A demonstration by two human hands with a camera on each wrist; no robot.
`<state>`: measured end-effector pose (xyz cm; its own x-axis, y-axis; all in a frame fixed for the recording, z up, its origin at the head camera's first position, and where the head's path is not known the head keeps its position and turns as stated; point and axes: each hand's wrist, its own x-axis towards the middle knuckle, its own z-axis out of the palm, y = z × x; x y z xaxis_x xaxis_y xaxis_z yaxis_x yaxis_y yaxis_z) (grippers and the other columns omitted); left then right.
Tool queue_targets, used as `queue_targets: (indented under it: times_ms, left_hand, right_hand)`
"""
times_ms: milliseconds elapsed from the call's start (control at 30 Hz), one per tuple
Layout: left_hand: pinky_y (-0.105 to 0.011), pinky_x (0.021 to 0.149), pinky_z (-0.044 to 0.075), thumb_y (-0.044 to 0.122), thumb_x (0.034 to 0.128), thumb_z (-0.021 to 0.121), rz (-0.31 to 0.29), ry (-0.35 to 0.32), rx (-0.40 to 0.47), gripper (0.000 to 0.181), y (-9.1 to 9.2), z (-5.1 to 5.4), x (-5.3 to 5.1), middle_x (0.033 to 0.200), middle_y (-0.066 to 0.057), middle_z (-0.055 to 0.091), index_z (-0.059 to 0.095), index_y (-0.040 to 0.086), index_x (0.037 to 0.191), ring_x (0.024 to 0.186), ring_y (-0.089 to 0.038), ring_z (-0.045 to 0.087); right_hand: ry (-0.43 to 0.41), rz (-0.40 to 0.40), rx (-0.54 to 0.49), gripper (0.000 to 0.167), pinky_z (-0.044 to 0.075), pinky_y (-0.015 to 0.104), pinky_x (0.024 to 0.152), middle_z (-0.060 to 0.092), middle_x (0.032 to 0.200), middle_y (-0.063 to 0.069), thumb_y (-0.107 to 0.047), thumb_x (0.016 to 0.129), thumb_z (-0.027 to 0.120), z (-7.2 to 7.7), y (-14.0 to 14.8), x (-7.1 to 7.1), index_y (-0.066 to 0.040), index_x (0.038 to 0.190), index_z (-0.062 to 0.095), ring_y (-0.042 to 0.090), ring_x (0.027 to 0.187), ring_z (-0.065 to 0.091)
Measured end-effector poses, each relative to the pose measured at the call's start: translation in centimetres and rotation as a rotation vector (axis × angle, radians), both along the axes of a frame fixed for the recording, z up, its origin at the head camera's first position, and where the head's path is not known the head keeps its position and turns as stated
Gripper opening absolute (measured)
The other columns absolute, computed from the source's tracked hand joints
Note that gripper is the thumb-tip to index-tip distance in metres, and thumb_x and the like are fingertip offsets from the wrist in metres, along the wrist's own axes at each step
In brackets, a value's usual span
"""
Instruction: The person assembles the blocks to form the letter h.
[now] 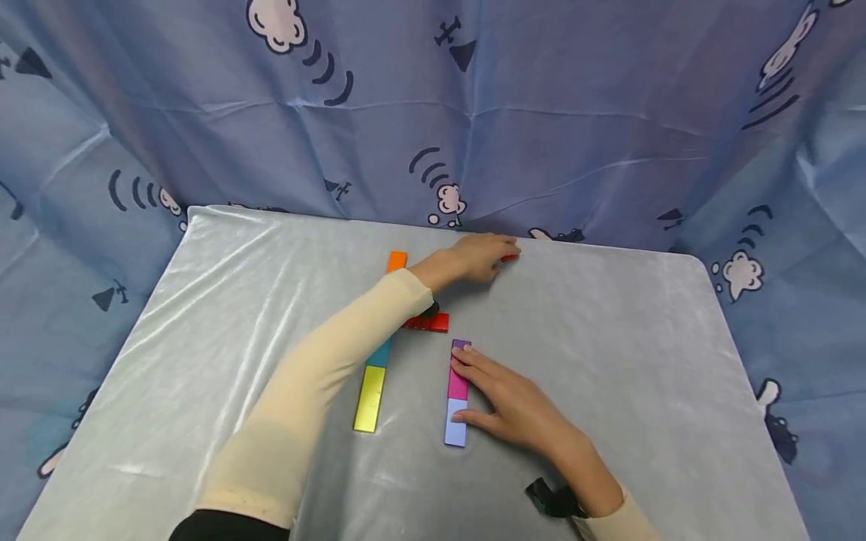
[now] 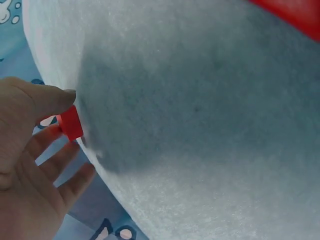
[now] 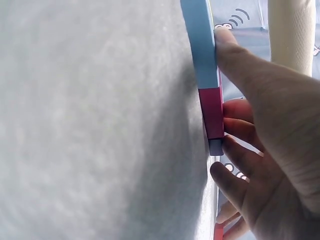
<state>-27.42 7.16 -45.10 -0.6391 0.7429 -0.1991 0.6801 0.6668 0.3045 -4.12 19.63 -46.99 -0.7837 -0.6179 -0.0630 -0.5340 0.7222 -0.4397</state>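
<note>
Near the far edge of the table, my left hand [image 1: 482, 257] pinches a small red block [image 2: 70, 122] between thumb and fingers; most of the block is covered in the head view. My right hand [image 1: 524, 409] rests by a straight row of a purple block [image 1: 461, 344], a pink block [image 1: 458, 387] and a light blue block [image 1: 455, 436]. Its fingertips touch the purple and pink end, and the thumb touches the light blue block. To the left, a yellow block [image 1: 368, 398] adjoins a blue block [image 1: 380, 355], which my left sleeve partly hides.
An orange block [image 1: 397, 261] shows beyond the left forearm, and a red piece [image 1: 438, 323] sticks out from under it. Grey cloth covers the table [image 1: 609, 338]. A blue patterned curtain [image 1: 541, 150] hangs behind the far edge and at both sides.
</note>
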Motion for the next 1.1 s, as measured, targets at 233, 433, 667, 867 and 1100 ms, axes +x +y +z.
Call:
queue_targets:
  times_ms: [233, 433, 667, 867, 1100]
  left_hand:
    - [-0.036, 0.110, 0.053, 0.014, 0.1045, 0.062, -0.004, 0.007, 0.034, 0.046, -0.4, 0.6, 0.2, 0.148, -0.005, 0.057, 0.057, 0.018, 0.150, 0.125, -0.020, 0.060]
    - [-0.033, 0.102, 0.054, 0.019, 0.1037, 0.066, 0.007, 0.020, 0.046, 0.031, -1.1, 0.6, 0.5, 0.133, -0.005, 0.060, 0.064, 0.018, 0.135, 0.114, -0.019, 0.060]
    - [-0.034, 0.101, 0.054, 0.025, 0.1039, 0.068, 0.031, 0.008, 0.053, 0.024, -1.8, 0.4, 1.2, 0.131, -0.005, 0.062, 0.067, 0.019, 0.127, 0.114, -0.018, 0.060]
    - [-0.034, 0.100, 0.053, 0.022, 0.1029, 0.069, 0.043, 0.015, 0.078, 0.021, -2.4, 0.2, 1.6, 0.124, -0.003, 0.065, 0.071, 0.017, 0.124, 0.111, -0.018, 0.060]
    - [-0.033, 0.111, 0.052, 0.017, 0.0994, 0.073, 0.019, 0.005, 0.063, 0.035, -3.6, -0.2, 2.1, 0.136, -0.005, 0.064, 0.071, 0.014, 0.134, 0.120, -0.020, 0.062]
  right_hand:
    - [0.013, -0.005, -0.001, 0.086, 0.047, 0.047, 0.122, 0.046, 0.168, 0.005, -0.049, 0.087, 0.085, 0.0, -0.2, 0.1, -0.011, 0.157, 0.052, 0.026, 0.156, 0.046]
    - [0.011, 0.001, -0.005, 0.087, 0.046, 0.047, 0.122, 0.045, 0.169, 0.005, -0.049, 0.088, 0.084, 0.0, -0.2, 0.1, -0.011, 0.158, 0.051, 0.026, 0.156, 0.045]
    - [-0.002, -0.001, 0.006, 0.086, 0.045, 0.047, 0.123, 0.043, 0.170, 0.005, -0.050, 0.089, 0.083, -0.2, -0.2, 0.3, -0.011, 0.158, 0.050, 0.026, 0.157, 0.044]
    - [0.004, -0.005, 0.005, 0.086, 0.045, 0.047, 0.124, 0.043, 0.170, 0.006, -0.049, 0.088, 0.084, -0.2, -0.1, 0.4, -0.010, 0.158, 0.051, 0.026, 0.157, 0.044]
    - [0.005, -0.006, 0.010, 0.086, 0.046, 0.048, 0.123, 0.044, 0.169, 0.007, -0.050, 0.088, 0.084, -0.3, -0.2, 0.2, -0.011, 0.158, 0.051, 0.027, 0.156, 0.045]
